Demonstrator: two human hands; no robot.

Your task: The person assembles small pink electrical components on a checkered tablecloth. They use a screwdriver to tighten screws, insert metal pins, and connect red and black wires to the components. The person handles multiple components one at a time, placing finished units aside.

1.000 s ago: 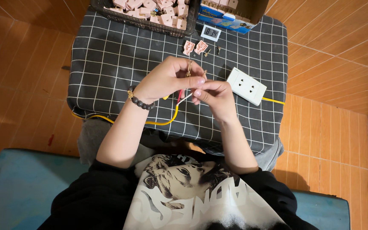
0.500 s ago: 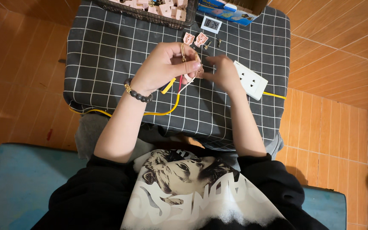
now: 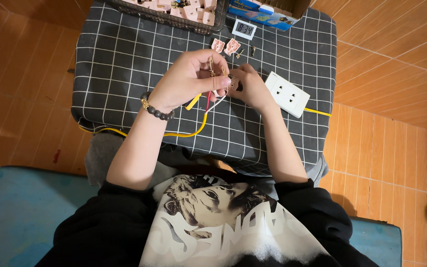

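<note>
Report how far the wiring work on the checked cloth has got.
Looks done: one white socket plate lies assembled beside the hands. In hand: the left hand grips yellow cable with bared wire ends, the right hand pinches a small part against them. Left: two loose pink parts and a basket of more.

socket plate [image 3: 287,94] lies right of the hands [image 3: 223,81], tray [image 3: 174,15] beyond them.

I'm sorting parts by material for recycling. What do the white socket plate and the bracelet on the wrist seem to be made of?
White socket plate: likely moulded plastic, smooth and evenly white with crisp slot openings. Bracelet on the left wrist: dark rounded beads, perhaps stone or wood, with one brassy-looking bead; too small to tell for sure.
</note>
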